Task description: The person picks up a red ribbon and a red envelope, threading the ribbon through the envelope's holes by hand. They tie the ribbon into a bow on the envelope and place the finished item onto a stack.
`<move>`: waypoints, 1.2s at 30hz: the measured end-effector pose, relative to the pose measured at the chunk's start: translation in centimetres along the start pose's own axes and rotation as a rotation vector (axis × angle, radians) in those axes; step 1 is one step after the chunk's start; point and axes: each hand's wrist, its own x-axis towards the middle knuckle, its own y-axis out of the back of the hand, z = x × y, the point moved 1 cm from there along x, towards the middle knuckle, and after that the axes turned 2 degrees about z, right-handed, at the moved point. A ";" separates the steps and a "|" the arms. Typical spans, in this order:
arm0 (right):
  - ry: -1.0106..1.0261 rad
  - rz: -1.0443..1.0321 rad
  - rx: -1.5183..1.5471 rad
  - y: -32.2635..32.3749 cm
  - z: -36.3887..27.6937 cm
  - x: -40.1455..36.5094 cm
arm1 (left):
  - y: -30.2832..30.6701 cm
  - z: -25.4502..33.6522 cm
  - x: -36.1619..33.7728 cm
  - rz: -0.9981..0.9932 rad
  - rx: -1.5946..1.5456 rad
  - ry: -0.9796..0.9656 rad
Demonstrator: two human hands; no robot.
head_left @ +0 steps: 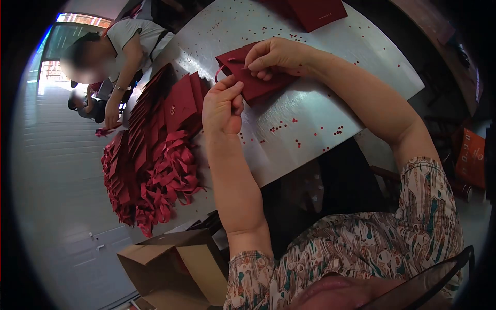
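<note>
A dark red paper gift bag (pixel 264 89) lies on the metal table in front of me, with a thin red ribbon (pixel 217 74) looping from its left edge. My left hand (pixel 224 105) is closed in a pinch at that edge, on the ribbon. Over the bag's upper part, my right hand (pixel 275 58) pinches with thumb and forefinger at a short pinkish-red ribbon piece; its other fingers curl against the bag. The exact grip points are partly hidden by the fingers.
Left of my arm, many red bags (pixel 142 134) with ribbon handles (pixel 168 178) lie stacked. Small red dots are scattered over the table (pixel 305 111). A red box (pixel 318 14) sits at the far edge; an open carton (pixel 170 268) stands below. A co-worker (pixel 132 44) reaches in from the left.
</note>
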 end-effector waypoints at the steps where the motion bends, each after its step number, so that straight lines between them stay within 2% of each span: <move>1: 0.012 -0.031 -0.011 0.0 0.2 0.1 | -0.2 0.1 -0.1 0.056 0.094 -0.042; 2: 0.023 -0.061 -0.023 0.0 0.3 0.1 | -0.3 0.0 -0.2 0.113 0.187 -0.084; 6: 0.021 -0.061 -0.044 0.1 0.4 0.3 | 0.0 -0.6 0.3 0.141 0.163 -0.118; 17: -0.008 -0.098 0.017 0.1 0.2 0.1 | -0.5 0.0 -0.5 -0.125 -0.035 0.010; 21: 0.058 -0.083 -0.044 -0.4 -0.3 -0.3 | -0.5 0.0 -0.4 -0.096 -0.036 0.029; 26: 0.192 -0.129 -0.514 -1.1 -1.3 -1.0 | -0.1 -0.4 0.3 0.026 -0.011 -0.079; 29: 0.313 -0.087 -0.658 -1.8 -1.3 -1.1 | -0.3 -0.3 -0.1 0.040 -0.010 -0.117; 33: 0.367 -0.008 -0.722 -2.3 -1.1 -1.2 | -0.3 -0.3 0.0 0.059 -0.001 -0.142; 35: 0.596 0.048 -0.887 -2.3 -0.9 -1.0 | -0.3 -0.3 0.0 0.045 -0.009 -0.164; 36: 0.596 0.046 -0.887 -2.4 -0.7 -1.0 | -0.3 -0.3 0.0 0.046 -0.010 -0.165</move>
